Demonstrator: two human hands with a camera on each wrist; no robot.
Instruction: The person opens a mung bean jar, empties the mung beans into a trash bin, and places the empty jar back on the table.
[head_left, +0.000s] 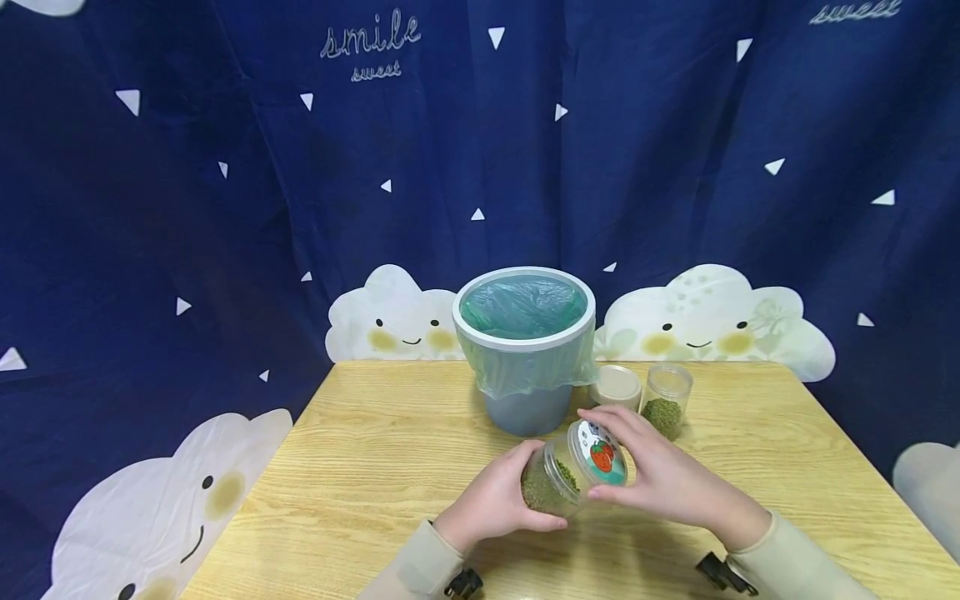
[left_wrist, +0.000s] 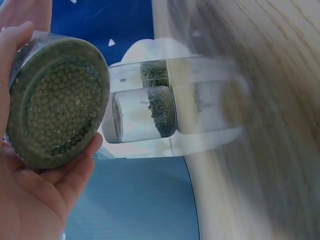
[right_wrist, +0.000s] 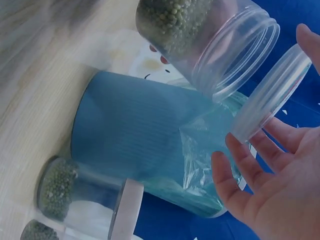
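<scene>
My left hand (head_left: 487, 504) grips a clear plastic jar (head_left: 546, 487) of green beans, tilted with its mouth toward the right. In the left wrist view the jar's base (left_wrist: 62, 107) faces the camera, beans showing through it. My right hand (head_left: 671, 475) holds a round lid (head_left: 602, 454) with a strawberry picture by its rim. From the right wrist, the lid (right_wrist: 272, 95) stands slightly apart from the jar's threaded mouth, facing it.
A grey-blue bin (head_left: 528, 412) with a green liner stands behind my hands. Right of it are a jar with a pale lid (head_left: 617, 383) and a clear jar (head_left: 663, 412) partly filled with green beans. A blue curtain (head_left: 420, 167) hangs behind the wooden table (head_left: 360, 467).
</scene>
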